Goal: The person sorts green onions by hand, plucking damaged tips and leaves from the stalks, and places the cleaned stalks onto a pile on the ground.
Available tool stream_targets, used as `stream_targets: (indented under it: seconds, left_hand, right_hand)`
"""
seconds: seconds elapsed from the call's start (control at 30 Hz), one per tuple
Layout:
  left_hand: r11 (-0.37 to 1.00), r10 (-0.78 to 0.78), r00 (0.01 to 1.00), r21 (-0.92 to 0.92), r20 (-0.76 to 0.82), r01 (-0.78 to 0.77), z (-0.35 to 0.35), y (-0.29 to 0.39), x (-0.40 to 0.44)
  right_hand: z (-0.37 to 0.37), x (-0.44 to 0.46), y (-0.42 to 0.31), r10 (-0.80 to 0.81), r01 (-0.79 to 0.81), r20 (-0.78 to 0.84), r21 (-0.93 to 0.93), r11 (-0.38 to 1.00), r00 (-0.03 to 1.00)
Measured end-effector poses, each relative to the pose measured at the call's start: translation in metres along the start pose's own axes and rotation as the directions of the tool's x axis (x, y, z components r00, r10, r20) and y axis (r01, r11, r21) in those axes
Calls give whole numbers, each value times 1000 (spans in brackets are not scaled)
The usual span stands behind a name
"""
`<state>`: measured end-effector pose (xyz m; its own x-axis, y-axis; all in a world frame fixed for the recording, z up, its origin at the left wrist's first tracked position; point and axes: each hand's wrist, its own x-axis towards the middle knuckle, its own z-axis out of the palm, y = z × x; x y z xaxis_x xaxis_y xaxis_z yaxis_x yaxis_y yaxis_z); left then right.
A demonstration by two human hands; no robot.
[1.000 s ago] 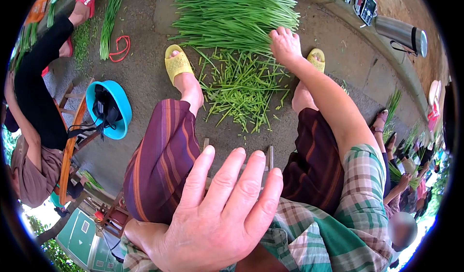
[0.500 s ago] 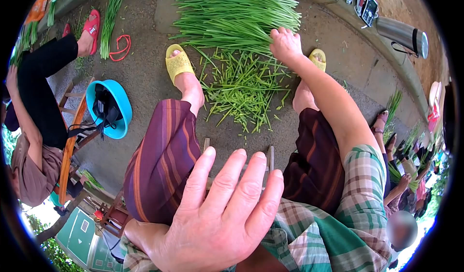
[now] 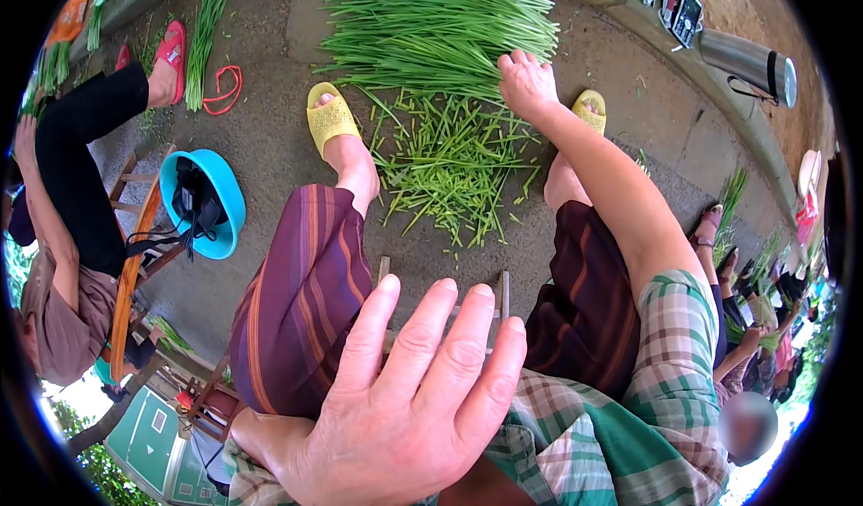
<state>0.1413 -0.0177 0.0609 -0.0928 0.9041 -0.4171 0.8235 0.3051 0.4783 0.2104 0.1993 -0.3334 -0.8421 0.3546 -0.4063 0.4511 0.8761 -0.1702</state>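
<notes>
My right hand [image 3: 527,84] is closed at the lower right edge of a wide pile of long green stalks [image 3: 431,30], which look like garlic chives. Its fingers curl over the stalks there; the fingertips are partly hidden. Close in front of the camera is my left hand [image 3: 422,385], back toward me, fingers spread and holding nothing. Between my feet, just below the long pile, lies a loose heap of short cut green pieces [image 3: 458,164]. My yellow slippers [image 3: 331,121] stand on either side of it.
To the left stand a blue basin [image 3: 232,205] with black items inside and a wooden chair [image 3: 130,295] beside a seated person. A red cord [image 3: 225,93] lies near a green bundle [image 3: 207,43]. A steel flask [image 3: 742,64] rests on the right kerb; more people sit beyond.
My right hand has shifted very slightly left at the pile's edge. The left hand stays put. The neighbour's arm at the left has moved a little.
</notes>
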Motion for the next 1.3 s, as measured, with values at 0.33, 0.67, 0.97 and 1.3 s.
stream_targets:
  seconds: [0.33,0.67,0.97,1.3]
  left_hand:
    - [1000,1,1000,-14,17,-1,-2,1,1]
    - [1000,30,999,2,-44,-30,8,-5,-5]
    - [999,33,999,-8,4,-33,7,-2,-1]
    - [1000,15,1000,2,6,-15,2,3,6]
  right_hand:
    - [-8,-2,-1,13,-10,82,-31,999,997]
    - [-33,20,16,-115,85,184,163,983,976]
    - [-2,16,0,-94,27,196,317,948,976]
    - [-129,14,6,-277,-303,540,748,590,795]
